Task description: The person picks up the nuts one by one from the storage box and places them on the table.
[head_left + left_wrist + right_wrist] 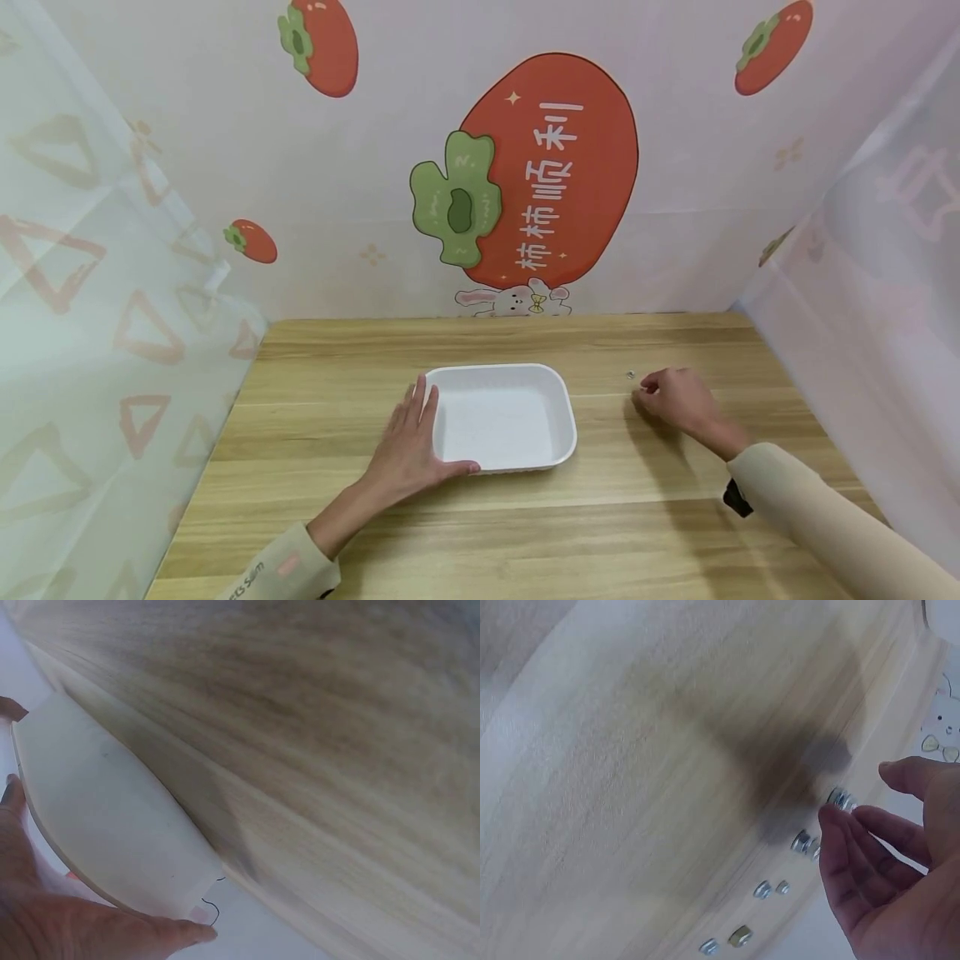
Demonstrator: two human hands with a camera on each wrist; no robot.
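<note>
A white rectangular tray (pixel 566 408) stands on the wooden table. My left hand (pixel 408 446) is spread at its left end, fingers straight along the left rim and thumb by the front edge. From the left wrist view, the outer wall of the tray (pixel 105 802) shows beside the thumb. Over to the right, my right hand (pixel 678 402) hovers low by a small shiny nut (pixel 631 375). In the right wrist view its thumb is apart from the loosely bent fingers (pixel 836 859), with nothing between them. Fingertips overlap a silvery nut (pixel 840 798) there.
Several other small metal nuts (pixel 762 889) lie in a loose double row on the table, one of them yellowish (pixel 740 935). A printed backdrop (pixel 675 275) rises at the table's back edge, and sheets (pixel 187 358) hang along both sides.
</note>
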